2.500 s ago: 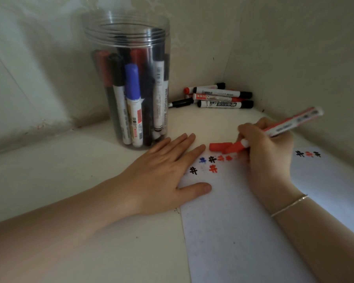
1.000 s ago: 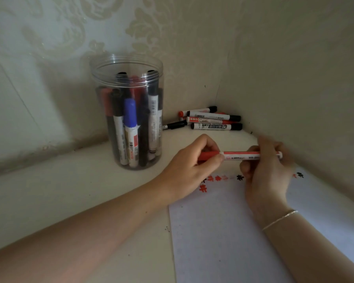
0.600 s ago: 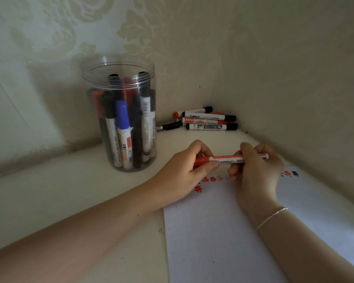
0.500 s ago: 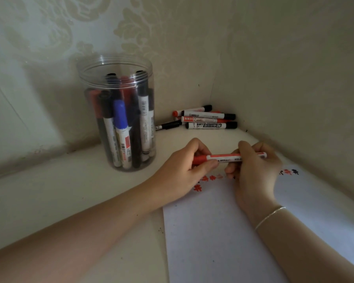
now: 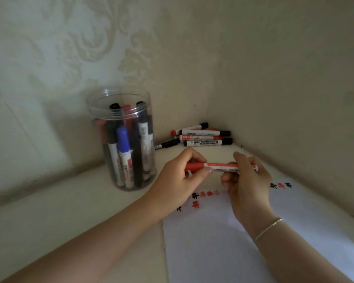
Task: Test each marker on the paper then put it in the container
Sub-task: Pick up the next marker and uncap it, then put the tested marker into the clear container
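Hands: left (image 5: 180, 178) pinches cap, right (image 5: 247, 180) grips red marker (image 5: 221, 167) barrel, level.

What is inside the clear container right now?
The clear container holds upright markers: a blue-capped one at the front, with black-capped and red-capped ones around and behind it. They overlap, so the exact count and those at the back are hidden.
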